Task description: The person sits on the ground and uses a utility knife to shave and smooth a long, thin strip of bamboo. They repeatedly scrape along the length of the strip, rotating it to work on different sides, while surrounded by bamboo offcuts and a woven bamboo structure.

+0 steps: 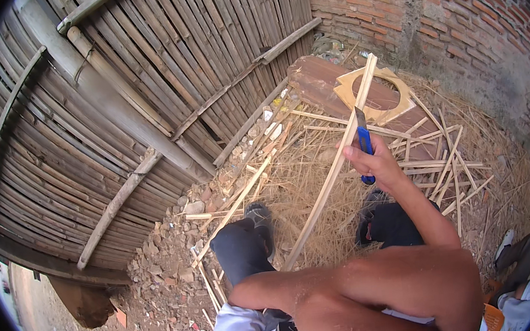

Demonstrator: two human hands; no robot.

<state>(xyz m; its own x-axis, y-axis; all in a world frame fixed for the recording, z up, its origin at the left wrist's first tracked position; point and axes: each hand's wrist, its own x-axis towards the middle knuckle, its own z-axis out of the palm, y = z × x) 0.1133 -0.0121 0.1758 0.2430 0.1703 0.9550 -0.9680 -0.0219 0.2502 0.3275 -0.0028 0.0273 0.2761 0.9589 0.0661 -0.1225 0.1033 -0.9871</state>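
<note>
My right hand (373,162) is closed round a blue utility knife (366,155), its blade pointing up. The blade lies against a long, pale wooden strip (329,188), which slants from the far right down toward my lap. My right fingers are close to the strip's edge; whether they also grip it, I cannot tell. My left arm (265,293) bends across at the lower edge, beside my left knee (237,242). The left hand does not show, and the strip's near end passes out of sight at my arms.
Loose wooden strips (450,172) and fine shavings (308,209) cover the ground around my feet. Beyond lies a brown board (317,82) under a plywood piece with a round hole (350,85). A bamboo fence (156,54) and brick wall (364,0) stand behind. Another person's leg (520,255) is at right.
</note>
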